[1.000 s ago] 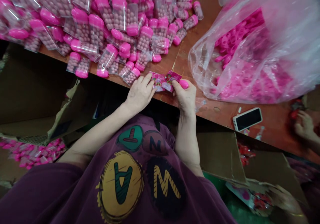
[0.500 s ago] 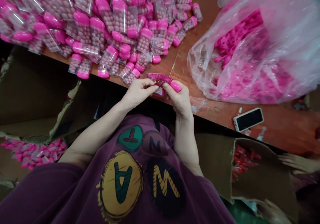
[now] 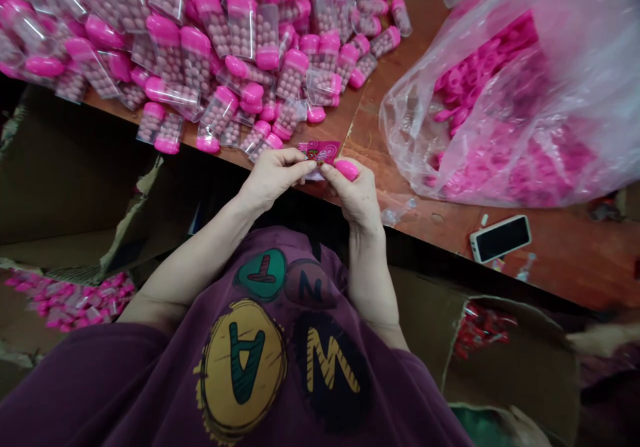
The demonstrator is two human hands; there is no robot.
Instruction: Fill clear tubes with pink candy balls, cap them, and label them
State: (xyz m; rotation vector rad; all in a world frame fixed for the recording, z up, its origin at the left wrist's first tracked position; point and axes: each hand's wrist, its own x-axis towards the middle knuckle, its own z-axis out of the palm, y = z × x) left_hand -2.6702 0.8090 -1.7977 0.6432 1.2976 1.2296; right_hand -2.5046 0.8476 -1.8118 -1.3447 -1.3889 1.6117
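Observation:
My left hand (image 3: 273, 179) and my right hand (image 3: 356, 194) meet at the table's near edge. Both pinch a small pink printed label (image 3: 320, 152) between thumb and fingers. The right hand also holds a pink cap (image 3: 346, 169) against its fingers. Just beyond the hands lies a big heap of clear candy tubes with pink caps (image 3: 220, 40), many in clear sleeves.
A large clear plastic bag of pink caps (image 3: 505, 94) lies at the right on the brown table (image 3: 575, 254). A phone (image 3: 501, 238) lies near the table edge. Open cardboard boxes stand below: one at left with pink tubes (image 3: 65, 294), one at right (image 3: 500, 360).
The label, spread flat between my hands a second ago, is now folded smaller and lifted off the table. Another person's hand at the far right has gone from view.

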